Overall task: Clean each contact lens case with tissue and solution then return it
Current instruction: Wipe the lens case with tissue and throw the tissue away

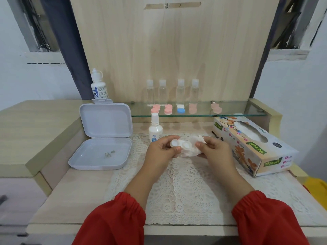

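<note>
Between your two hands, above the lace mat [177,188] on the surface [74,197], sits the white contact lens case [180,145], both wells uncapped and facing up. Your left hand [160,150] pinches its left end, the fingers [174,137] curled over the far rim and the thumb on the near edge. Your right hand [215,150] holds a crumpled tissue [190,151] against the case's right side, its fingers closed around the wad, which bulges out beneath and beyond the case.

Just beyond your left fingers stands a small white solution bottle [155,128]. Farther left lies an open white box [102,137], lid propped up, with a few small rings [109,154] in its tray. To the right of your right fingers is the tissue box [254,147]. Well beyond both hands, a glass shelf [230,112] carries four clear bottles [172,91], several pink lens cases [168,109] and one white-and-blue case [180,109]. A larger solution bottle [99,85] stands at the back left.
</note>
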Action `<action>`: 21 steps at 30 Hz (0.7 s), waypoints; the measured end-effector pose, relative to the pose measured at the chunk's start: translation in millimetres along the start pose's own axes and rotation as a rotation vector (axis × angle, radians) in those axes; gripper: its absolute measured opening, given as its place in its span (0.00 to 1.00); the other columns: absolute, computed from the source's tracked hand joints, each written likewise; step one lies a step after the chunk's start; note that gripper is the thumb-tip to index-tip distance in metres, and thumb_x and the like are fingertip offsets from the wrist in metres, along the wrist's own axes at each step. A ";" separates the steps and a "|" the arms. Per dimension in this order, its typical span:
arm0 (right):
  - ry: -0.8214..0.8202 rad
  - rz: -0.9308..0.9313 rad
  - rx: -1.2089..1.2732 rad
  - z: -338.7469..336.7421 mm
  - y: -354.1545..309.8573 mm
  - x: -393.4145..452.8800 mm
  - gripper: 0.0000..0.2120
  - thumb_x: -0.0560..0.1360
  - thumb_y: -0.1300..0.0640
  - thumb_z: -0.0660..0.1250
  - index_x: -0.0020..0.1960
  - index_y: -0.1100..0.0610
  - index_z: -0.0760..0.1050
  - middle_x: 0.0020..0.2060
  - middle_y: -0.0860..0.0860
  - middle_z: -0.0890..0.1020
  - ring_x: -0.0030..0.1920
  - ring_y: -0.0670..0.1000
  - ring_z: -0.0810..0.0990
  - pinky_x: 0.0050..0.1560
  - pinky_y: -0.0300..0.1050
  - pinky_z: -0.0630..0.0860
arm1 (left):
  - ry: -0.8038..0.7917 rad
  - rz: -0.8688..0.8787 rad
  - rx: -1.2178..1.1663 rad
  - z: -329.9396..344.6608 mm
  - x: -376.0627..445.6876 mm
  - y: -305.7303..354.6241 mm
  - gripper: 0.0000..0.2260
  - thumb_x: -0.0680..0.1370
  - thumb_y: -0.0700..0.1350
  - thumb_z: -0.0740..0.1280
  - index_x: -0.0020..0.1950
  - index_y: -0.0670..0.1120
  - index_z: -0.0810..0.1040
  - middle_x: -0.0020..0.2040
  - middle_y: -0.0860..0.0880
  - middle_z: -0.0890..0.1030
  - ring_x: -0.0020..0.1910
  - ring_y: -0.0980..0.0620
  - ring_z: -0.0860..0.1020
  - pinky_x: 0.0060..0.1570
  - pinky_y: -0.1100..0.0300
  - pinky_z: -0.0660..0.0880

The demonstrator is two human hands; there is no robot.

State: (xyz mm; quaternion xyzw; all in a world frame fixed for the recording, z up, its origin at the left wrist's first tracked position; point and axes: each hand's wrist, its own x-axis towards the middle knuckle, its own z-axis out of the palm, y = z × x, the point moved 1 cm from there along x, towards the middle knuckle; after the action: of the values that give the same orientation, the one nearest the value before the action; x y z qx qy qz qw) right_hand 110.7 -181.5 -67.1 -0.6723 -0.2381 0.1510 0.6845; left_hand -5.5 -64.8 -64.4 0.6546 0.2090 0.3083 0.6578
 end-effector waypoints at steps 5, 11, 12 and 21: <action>-0.124 -0.127 -0.093 3.3 -3.4 -9.6 0.08 0.77 0.55 0.67 0.46 0.45 0.84 0.41 0.45 0.86 0.46 0.45 0.84 0.50 0.42 0.79 | -0.039 -0.014 0.017 -0.4 -1.2 -1.4 0.16 0.73 0.31 0.70 0.59 0.43 0.80 0.47 0.42 0.84 0.44 0.49 0.83 0.46 0.61 0.80; -0.168 -0.272 -0.354 1.6 1.2 -7.7 0.14 0.71 0.67 0.72 0.44 0.47 0.84 0.39 0.38 0.83 0.43 0.36 0.82 0.46 0.29 0.75 | -0.160 -0.010 0.041 3.6 -7.5 2.3 0.15 0.74 0.28 0.67 0.53 0.46 0.81 0.46 0.45 0.83 0.41 0.55 0.83 0.42 0.63 0.79; -0.169 -0.326 -0.425 1.3 1.8 -7.1 0.14 0.70 0.67 0.72 0.43 0.48 0.84 0.38 0.38 0.83 0.42 0.37 0.81 0.45 0.29 0.75 | -0.179 -0.008 0.050 4.1 -8.1 2.4 0.15 0.74 0.28 0.67 0.51 0.47 0.81 0.46 0.45 0.83 0.41 0.54 0.82 0.43 0.62 0.79; -0.090 -0.501 -0.635 9.1 3.9 -7.2 0.08 0.70 0.63 0.72 0.43 0.52 0.78 0.38 0.46 0.76 0.39 0.43 0.74 0.40 0.40 0.73 | -0.153 0.036 0.042 5.7 -8.6 5.4 0.15 0.73 0.29 0.68 0.49 0.49 0.81 0.44 0.46 0.84 0.40 0.54 0.82 0.43 0.63 0.79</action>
State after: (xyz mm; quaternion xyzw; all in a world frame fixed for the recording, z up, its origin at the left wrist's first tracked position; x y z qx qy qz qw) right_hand 100.3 -177.4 -72.0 -0.7642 -0.4589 -0.0724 0.4473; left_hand -8.6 -75.2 -59.8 0.6934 0.1528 0.2648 0.6525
